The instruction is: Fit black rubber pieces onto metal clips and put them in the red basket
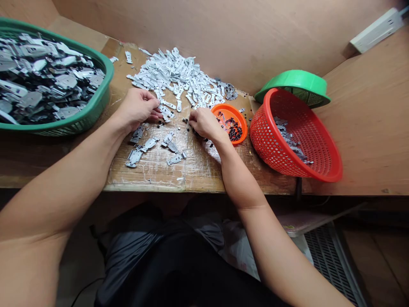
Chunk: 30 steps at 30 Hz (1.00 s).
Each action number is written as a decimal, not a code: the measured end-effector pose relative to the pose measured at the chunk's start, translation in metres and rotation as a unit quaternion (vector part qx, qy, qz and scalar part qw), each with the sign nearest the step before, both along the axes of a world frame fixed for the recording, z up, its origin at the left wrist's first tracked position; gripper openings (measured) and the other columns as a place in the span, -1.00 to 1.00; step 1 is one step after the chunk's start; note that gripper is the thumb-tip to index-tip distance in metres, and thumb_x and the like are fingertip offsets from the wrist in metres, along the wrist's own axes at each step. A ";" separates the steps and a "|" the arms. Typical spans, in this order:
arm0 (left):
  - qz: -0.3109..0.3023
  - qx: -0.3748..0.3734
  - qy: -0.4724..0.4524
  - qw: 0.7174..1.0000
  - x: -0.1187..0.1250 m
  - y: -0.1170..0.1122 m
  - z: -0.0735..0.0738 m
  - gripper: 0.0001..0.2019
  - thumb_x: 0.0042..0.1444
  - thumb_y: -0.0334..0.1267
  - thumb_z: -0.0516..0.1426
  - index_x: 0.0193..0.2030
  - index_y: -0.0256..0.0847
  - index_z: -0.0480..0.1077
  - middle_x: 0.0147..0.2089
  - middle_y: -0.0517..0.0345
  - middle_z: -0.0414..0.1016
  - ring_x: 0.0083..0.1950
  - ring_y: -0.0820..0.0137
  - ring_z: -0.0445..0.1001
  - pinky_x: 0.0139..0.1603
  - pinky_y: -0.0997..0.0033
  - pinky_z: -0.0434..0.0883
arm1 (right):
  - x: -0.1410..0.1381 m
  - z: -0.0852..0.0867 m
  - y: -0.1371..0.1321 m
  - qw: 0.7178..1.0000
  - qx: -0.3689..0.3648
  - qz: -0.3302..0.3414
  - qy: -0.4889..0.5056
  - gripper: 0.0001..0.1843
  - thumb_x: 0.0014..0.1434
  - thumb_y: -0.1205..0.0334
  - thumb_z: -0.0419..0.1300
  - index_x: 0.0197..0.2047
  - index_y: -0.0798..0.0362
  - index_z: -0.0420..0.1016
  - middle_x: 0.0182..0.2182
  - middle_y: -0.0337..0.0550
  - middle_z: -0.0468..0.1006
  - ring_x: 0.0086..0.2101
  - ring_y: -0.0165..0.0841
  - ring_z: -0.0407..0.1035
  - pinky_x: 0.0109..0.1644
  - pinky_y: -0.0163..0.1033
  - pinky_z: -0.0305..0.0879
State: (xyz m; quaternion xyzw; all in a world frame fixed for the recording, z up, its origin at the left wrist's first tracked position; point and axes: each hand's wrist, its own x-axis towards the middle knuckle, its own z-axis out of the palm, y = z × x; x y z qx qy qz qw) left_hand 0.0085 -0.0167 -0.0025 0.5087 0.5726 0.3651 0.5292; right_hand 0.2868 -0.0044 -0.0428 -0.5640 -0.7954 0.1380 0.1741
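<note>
My left hand (pixel 138 107) rests on the wooden bench (pixel 198 170) with its fingers curled, their tips pinched on a small metal plate (pixel 166 111) at the near edge of a heap of white metal plates (pixel 179 76). My right hand (pixel 205 123) is curled knuckles-up beside a small orange dish (pixel 240 121) of tiny dark parts; what its fingers grip is hidden. Several grey assembled pieces (pixel 150 147) lie loose in front of both hands.
A green basket (pixel 79 121) full of grey metal parts stands at the left. A tilted red basket (pixel 319 168) with a few grey parts leans at the right, a green basket (pixel 294 83) upside down behind it. A white power strip (pixel 377 30) lies on the right ledge.
</note>
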 end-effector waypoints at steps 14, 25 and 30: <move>-0.081 -0.007 -0.021 0.996 0.011 -0.016 0.007 -0.76 0.38 -0.38 0.48 -0.17 -0.10 0.51 -0.30 0.10 0.68 0.09 0.06 0.84 0.37 0.02 0.69 | -0.005 0.032 -0.031 0.932 -0.106 0.027 0.346 -0.77 0.52 -0.01 0.62 0.01 -0.11 0.76 -0.22 -0.17 0.53 -0.16 -0.20 0.35 -0.14 -0.11 0.30; -0.083 0.004 -0.050 0.995 0.011 -0.010 -0.006 -0.75 0.23 -0.34 0.57 -0.19 -0.08 0.59 -0.28 -0.02 0.74 0.04 -0.07 0.91 0.28 -0.06 0.84 | -0.047 0.042 -0.035 0.929 -0.084 0.003 0.361 -0.47 0.26 0.09 0.81 -0.19 -0.10 0.50 -0.24 -0.25 0.55 -0.16 -0.26 0.42 -0.08 -0.15 0.43; -0.080 0.002 -0.056 0.995 0.011 -0.009 -0.008 -0.78 0.23 -0.31 0.57 -0.12 -0.10 0.65 -0.30 0.03 0.72 0.06 -0.08 0.94 0.26 -0.03 0.88 | -0.056 0.020 -0.021 0.928 -0.078 -0.001 0.366 -0.44 0.24 -0.06 0.82 -0.20 -0.10 0.53 -0.26 -0.27 0.59 -0.16 -0.25 0.44 -0.04 -0.13 0.47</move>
